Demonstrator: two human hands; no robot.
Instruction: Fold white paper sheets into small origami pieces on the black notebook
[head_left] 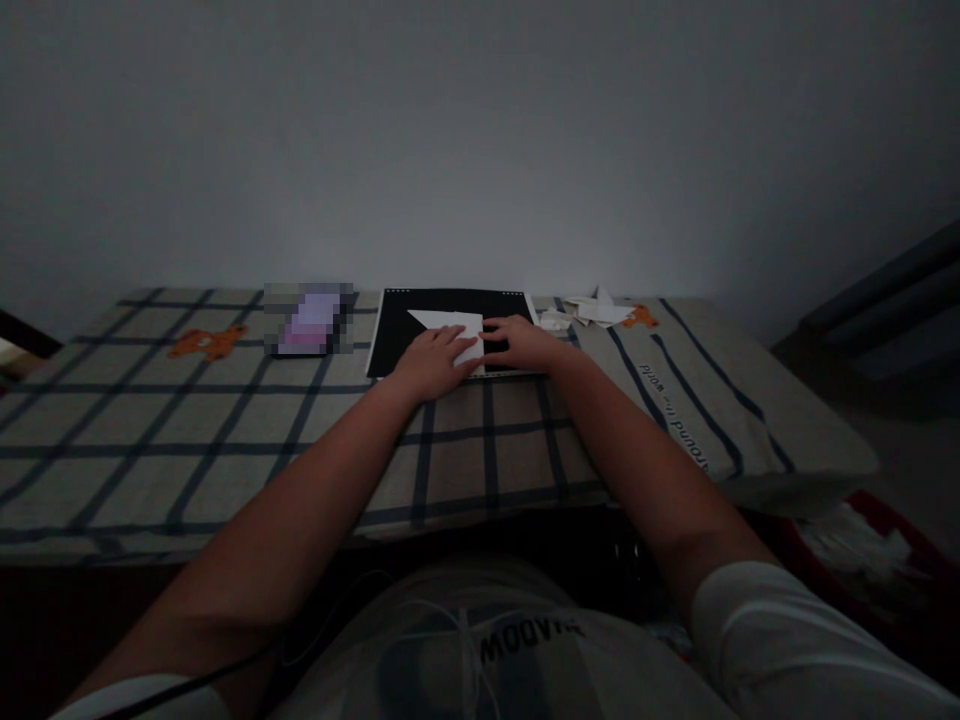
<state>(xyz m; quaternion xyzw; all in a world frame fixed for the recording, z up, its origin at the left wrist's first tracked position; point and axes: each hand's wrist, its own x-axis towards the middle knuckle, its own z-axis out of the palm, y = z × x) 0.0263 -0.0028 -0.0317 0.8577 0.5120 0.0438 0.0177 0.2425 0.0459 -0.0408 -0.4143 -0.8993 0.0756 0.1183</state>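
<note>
A folded piece of white paper [469,326], with a point reaching out to the left, lies on a black sheet with a white border [397,335]. My left hand [439,360] rests on the paper from the near side, its fingers stretched out and spread over it. At the paper's right edge is my right hand [521,343], with thumb and fingers apart and their tips touching that edge. Part of the paper's near side is hidden under my left hand.
A phone [311,322] with a lit screen, partly pixelated, lies on the left of the checked tablecloth [247,420]. Several folded white paper pieces [600,308] lie at the right. A wall [480,150] stands behind the table. Below right is a red bin [885,515].
</note>
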